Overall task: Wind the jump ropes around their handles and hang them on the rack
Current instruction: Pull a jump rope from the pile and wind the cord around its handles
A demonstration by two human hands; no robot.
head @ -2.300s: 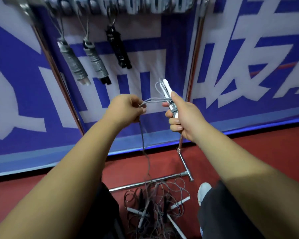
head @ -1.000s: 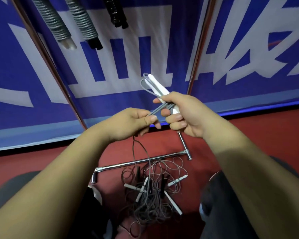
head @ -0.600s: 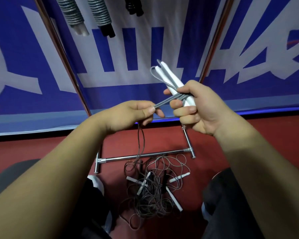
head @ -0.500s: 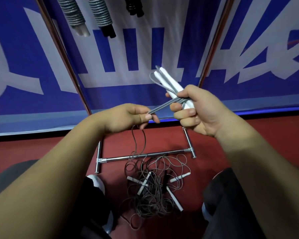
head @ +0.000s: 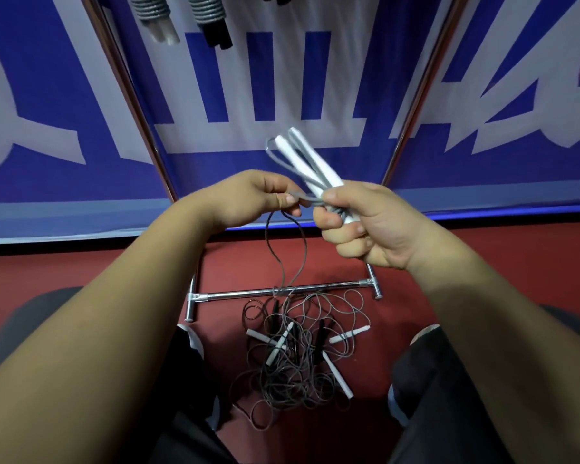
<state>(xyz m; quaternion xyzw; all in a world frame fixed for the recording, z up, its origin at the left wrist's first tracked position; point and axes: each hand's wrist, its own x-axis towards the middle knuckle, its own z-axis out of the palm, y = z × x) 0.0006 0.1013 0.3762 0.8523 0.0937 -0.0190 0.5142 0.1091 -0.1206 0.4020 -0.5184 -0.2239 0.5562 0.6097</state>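
Now the left grip (head: 255,199) has closed in on the right grip (head: 359,222). Half a second back a longer stretch of grey rope (head: 307,199) ran taut between them; now only a short bit shows. I read that as another turn going around the 2 white handles (head: 318,160), which the right grip clamps side by side, tips up toward the banner (head: 315,78). The left grip pinches the rope between thumb and fingers. Winding has hardly begun, I judge: a long slack loop (head: 283,259) drops from the left grip to the floor (head: 47,269). It crosses the rack's base bar (head: 248,294) and runs into the tangled pile (head: 298,363) of other ropes, so it may snag there. 2 wound ropes (head: 153,11) already hang above.
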